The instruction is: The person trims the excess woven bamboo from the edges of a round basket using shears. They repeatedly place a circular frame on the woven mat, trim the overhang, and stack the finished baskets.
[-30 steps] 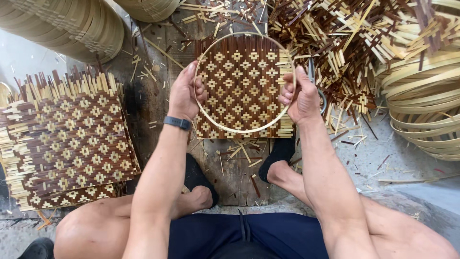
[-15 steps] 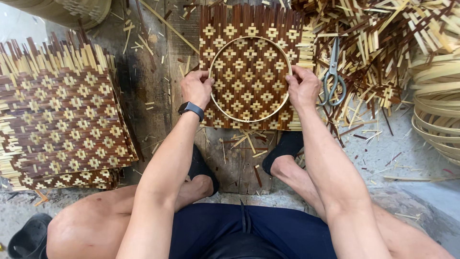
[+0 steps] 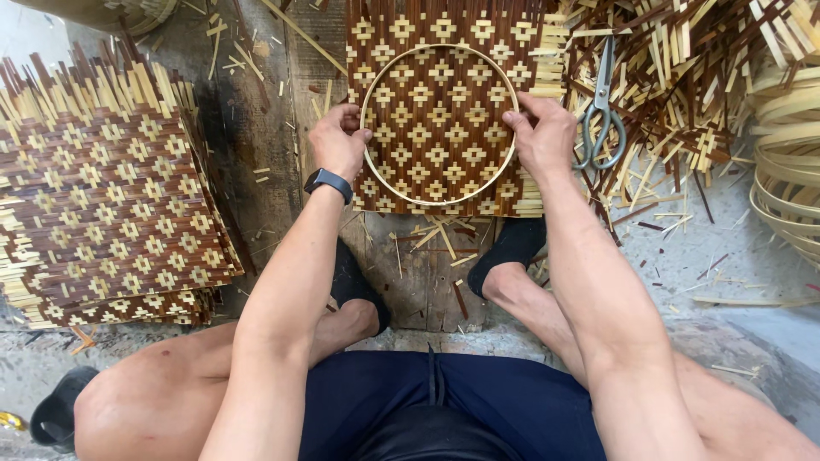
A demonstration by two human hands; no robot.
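Observation:
A thin round bamboo hoop (image 3: 401, 64) lies flat on a square woven bamboo mat (image 3: 444, 21) with a brown and pale diamond pattern. My left hand (image 3: 338, 142), with a dark watch on its wrist, grips the hoop's left edge. At the hoop's right edge my right hand (image 3: 541, 137) pinches the rim. The mat rests on a dark wooden board (image 3: 273, 162) between my feet.
A stack of similar woven mats (image 3: 111, 213) lies at the left. Scissors (image 3: 601, 107) rest just right of my right hand on a heap of cut bamboo strips (image 3: 683, 77). Coiled bamboo hoops (image 3: 790, 145) sit at the far right. Offcuts litter the board.
The view has drawn closer and shifted; the mat and hoop now lie flat on the board, where a second ago they were held tilted up. Both hands stay on the hoop's edges.

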